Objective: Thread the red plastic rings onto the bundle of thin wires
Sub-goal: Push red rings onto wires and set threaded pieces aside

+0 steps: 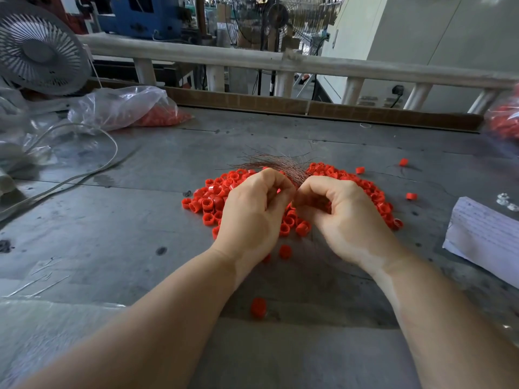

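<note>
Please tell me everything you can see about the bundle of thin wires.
The bundle of thin wires looks like fine, reddish-brown metal strands. Its near end is gathered where the left hand and right hand meet with curled fingers; the far ends fan out loosely, away from the person, above the pile of red rings on the grey table. Any ring already threaded is hidden.

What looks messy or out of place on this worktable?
A few red rings have strayed from the main pile: one lies near the table's front, others to the right. The wire bundle fans out loosely at its far end. Nothing looks damaged.
</note>
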The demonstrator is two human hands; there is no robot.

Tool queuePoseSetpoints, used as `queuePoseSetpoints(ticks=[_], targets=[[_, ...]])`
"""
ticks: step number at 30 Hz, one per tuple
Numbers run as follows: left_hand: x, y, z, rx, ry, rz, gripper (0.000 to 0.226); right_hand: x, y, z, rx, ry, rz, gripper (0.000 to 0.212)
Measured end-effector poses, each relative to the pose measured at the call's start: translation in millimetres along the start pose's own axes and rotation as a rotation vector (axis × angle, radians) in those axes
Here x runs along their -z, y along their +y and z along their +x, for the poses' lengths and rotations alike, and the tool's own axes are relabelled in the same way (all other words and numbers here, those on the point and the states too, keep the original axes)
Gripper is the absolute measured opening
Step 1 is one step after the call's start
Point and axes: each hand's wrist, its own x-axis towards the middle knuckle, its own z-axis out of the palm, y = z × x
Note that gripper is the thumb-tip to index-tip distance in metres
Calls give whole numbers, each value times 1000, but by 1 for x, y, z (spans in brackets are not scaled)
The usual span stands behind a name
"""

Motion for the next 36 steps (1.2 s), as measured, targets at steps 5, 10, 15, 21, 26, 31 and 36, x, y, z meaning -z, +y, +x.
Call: queuePoseSetpoints(ticks=[5, 10, 15, 21, 26, 31, 36], targets=[[2, -6, 2, 200, -27, -383, 13, 0, 0, 1, -29, 152, 33, 31], [-1, -4, 0, 235, -59, -395, 6, 0, 1, 1, -6, 181, -6, 28], [1, -1, 1, 173, 24, -330, 15, -2, -1, 0, 33, 153, -46, 15], [2, 0, 0, 103, 65, -250, 11, -2, -2, -1, 36, 173, 19, 22], [1, -1, 0, 143, 75, -355, 15, -2, -2, 0, 33, 167, 54, 26], [2, -2, 0, 131, 80, -340, 17, -1, -4, -1, 39, 149, 50, 22], [2, -2, 2, 136, 82, -363, 15, 0, -3, 0, 16, 165, 73, 28]])
